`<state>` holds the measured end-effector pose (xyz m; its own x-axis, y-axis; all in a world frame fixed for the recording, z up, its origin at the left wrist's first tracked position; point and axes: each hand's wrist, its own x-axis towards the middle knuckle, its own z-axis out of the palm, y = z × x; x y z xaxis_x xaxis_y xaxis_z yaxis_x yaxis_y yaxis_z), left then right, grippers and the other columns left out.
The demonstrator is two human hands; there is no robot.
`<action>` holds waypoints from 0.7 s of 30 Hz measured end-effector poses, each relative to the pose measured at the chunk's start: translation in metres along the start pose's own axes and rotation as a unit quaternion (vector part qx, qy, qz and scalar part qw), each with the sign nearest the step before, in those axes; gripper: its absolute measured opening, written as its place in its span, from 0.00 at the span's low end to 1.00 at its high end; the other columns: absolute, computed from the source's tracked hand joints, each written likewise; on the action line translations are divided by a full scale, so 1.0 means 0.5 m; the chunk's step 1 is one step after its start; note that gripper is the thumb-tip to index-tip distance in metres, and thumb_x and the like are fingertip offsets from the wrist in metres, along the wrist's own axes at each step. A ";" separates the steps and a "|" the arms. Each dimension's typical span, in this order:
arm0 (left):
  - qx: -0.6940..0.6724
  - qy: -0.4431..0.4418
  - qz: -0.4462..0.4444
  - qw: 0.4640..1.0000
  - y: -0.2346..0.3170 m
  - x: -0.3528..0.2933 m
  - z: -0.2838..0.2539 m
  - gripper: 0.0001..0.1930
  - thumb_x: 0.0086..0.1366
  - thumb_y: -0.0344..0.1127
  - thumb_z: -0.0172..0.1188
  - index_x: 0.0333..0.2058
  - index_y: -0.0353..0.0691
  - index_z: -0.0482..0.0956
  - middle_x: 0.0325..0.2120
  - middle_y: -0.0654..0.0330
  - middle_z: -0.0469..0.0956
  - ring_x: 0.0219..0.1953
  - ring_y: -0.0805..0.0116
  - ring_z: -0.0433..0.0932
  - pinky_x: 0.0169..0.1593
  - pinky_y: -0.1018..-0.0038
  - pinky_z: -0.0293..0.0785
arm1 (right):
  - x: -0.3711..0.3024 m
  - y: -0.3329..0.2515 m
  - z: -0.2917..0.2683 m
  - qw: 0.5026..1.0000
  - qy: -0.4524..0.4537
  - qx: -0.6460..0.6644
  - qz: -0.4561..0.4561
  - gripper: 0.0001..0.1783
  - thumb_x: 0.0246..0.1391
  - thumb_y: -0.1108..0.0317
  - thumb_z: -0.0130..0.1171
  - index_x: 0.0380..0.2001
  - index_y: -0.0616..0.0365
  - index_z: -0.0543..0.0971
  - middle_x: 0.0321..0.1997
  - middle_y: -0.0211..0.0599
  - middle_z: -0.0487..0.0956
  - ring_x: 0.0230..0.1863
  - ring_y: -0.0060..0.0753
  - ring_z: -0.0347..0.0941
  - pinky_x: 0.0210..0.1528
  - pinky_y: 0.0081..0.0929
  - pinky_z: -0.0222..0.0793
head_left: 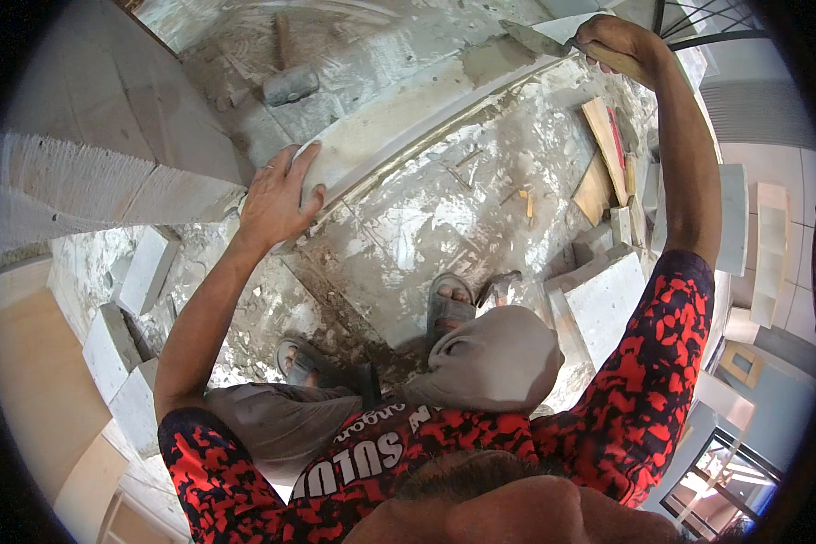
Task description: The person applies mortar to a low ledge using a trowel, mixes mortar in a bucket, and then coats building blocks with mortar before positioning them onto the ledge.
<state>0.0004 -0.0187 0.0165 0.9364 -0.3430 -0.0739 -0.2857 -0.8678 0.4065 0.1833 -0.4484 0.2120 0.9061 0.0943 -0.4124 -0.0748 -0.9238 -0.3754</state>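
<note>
With hands apart, steady the pale slab (381, 129) at its left end under your spread left hand (281, 201); your right hand (618, 47) grips the trowel (537, 40) near its right end, where a low, even angle should smooth the grey mortar (497, 60) best.

Two hands (279, 201); one trowel (532, 39); one mallet (292, 85); two sandals (454, 310)

Loose blocks (612, 304) and smeared floor (408, 227) show a building site.

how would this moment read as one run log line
left hand: on left end of pale slab | right hand: grips trowel | grey patch: on slab, by trowel blade | hammer: lying beyond slab
</note>
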 end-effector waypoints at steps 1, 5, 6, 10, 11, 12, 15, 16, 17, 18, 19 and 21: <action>-0.002 0.000 0.002 1.000 0.000 0.002 0.002 0.31 0.59 0.45 0.52 0.61 0.43 0.59 0.54 0.44 0.64 0.54 0.46 0.67 0.58 0.59 0.61 | 0.020 -0.013 -0.003 0.996 -0.022 -0.050 0.070 0.19 0.57 0.54 0.48 0.39 0.60 0.76 0.30 0.33 0.75 0.26 0.23 0.69 0.29 0.25 0.67; 0.004 0.027 0.016 0.999 -0.017 -0.007 0.005 0.31 0.58 0.43 0.53 0.60 0.43 0.60 0.53 0.44 0.64 0.52 0.45 0.68 0.56 0.58 0.62 | 0.013 -0.098 -0.009 0.937 -0.109 -0.327 -0.054 0.16 0.51 0.57 0.50 0.25 0.57 0.80 0.26 0.43 0.80 0.33 0.40 0.77 0.43 0.43 0.69; 0.003 0.023 0.018 1.000 -0.010 -0.004 0.002 0.31 0.58 0.43 0.53 0.60 0.43 0.60 0.53 0.43 0.64 0.51 0.45 0.68 0.56 0.58 0.62 | 0.024 -0.100 -0.007 0.932 -0.105 -0.346 -0.023 0.16 0.49 0.58 0.49 0.25 0.59 0.79 0.23 0.41 0.78 0.29 0.34 0.75 0.33 0.32 0.71; 0.009 0.039 0.040 0.998 -0.016 -0.001 0.007 0.31 0.58 0.42 0.54 0.60 0.41 0.60 0.52 0.42 0.65 0.50 0.43 0.68 0.55 0.56 0.63 | 0.121 -0.073 -0.015 0.945 -0.127 -0.292 -0.068 0.14 0.48 0.60 0.51 0.19 0.58 0.76 0.21 0.34 0.76 0.24 0.30 0.71 0.28 0.30 0.66; 0.007 0.037 0.043 0.998 -0.019 -0.003 0.008 0.31 0.58 0.42 0.53 0.60 0.41 0.60 0.51 0.42 0.65 0.50 0.43 0.68 0.55 0.56 0.63 | 0.137 -0.086 -0.006 0.927 -0.172 -0.325 -0.076 0.14 0.49 0.60 0.51 0.18 0.58 0.75 0.20 0.33 0.76 0.24 0.30 0.70 0.27 0.30 0.66; 0.003 0.040 0.048 0.998 -0.018 -0.001 0.009 0.31 0.58 0.42 0.53 0.60 0.40 0.60 0.51 0.41 0.65 0.50 0.43 0.68 0.55 0.56 0.63 | 0.165 -0.110 -0.003 0.905 -0.213 -0.360 -0.081 0.13 0.49 0.61 0.50 0.18 0.57 0.75 0.20 0.33 0.75 0.24 0.29 0.70 0.27 0.30 0.65; -0.011 0.036 0.060 0.998 -0.014 0.007 0.013 0.31 0.58 0.43 0.53 0.60 0.39 0.60 0.51 0.40 0.65 0.50 0.43 0.68 0.54 0.55 0.63 | 0.255 -0.111 0.017 0.900 -0.332 -0.280 0.035 0.13 0.50 0.62 0.49 0.17 0.56 0.73 0.18 0.29 0.72 0.24 0.26 0.67 0.28 0.30 0.64; -0.016 0.033 0.063 0.997 -0.012 0.011 0.017 0.31 0.59 0.43 0.52 0.60 0.39 0.60 0.51 0.40 0.65 0.50 0.43 0.68 0.54 0.55 0.63 | 0.267 -0.132 0.038 0.910 -0.329 -0.222 0.120 0.12 0.49 0.62 0.50 0.18 0.56 0.73 0.18 0.28 0.72 0.24 0.25 0.67 0.28 0.31 0.64; -0.018 0.029 0.059 0.998 -0.011 0.011 0.014 0.31 0.59 0.43 0.52 0.60 0.39 0.60 0.51 0.40 0.65 0.50 0.43 0.68 0.54 0.55 0.63 | 0.273 -0.149 0.050 0.911 -0.323 -0.161 0.200 0.12 0.49 0.62 0.50 0.18 0.55 0.73 0.19 0.27 0.72 0.23 0.24 0.66 0.29 0.31 0.65; -0.003 0.024 0.029 0.999 -0.024 -0.008 0.004 0.31 0.59 0.43 0.52 0.60 0.40 0.59 0.51 0.40 0.65 0.50 0.43 0.68 0.54 0.55 0.63 | 0.258 -0.159 0.067 0.879 -0.370 -0.162 -0.254 0.13 0.49 0.60 0.50 0.23 0.58 0.76 0.24 0.29 0.74 0.26 0.27 0.68 0.34 0.32 0.65; 0.012 0.018 -0.003 1.000 -0.036 -0.028 -0.004 0.31 0.59 0.44 0.51 0.61 0.40 0.59 0.51 0.40 0.65 0.50 0.43 0.68 0.54 0.55 0.63 | 0.269 -0.198 0.110 0.917 -0.318 -0.111 -0.212 0.14 0.49 0.59 0.50 0.25 0.59 0.77 0.26 0.31 0.75 0.27 0.29 0.69 0.35 0.33 0.66; 0.000 0.028 0.032 0.999 -0.025 -0.008 0.007 0.31 0.59 0.44 0.51 0.61 0.40 0.59 0.51 0.40 0.65 0.50 0.42 0.68 0.54 0.55 0.62 | 0.198 -0.223 0.110 0.983 -0.177 -0.022 -0.031 0.17 0.49 0.58 0.51 0.30 0.62 0.77 0.29 0.36 0.77 0.30 0.33 0.72 0.39 0.34 0.67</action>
<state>-0.0003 -0.0079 0.0087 0.9265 -0.3763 0.0029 -0.3446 -0.8451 0.4087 0.2587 -0.3156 0.1674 0.7055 0.2669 -0.6566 0.0013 -0.9268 -0.3754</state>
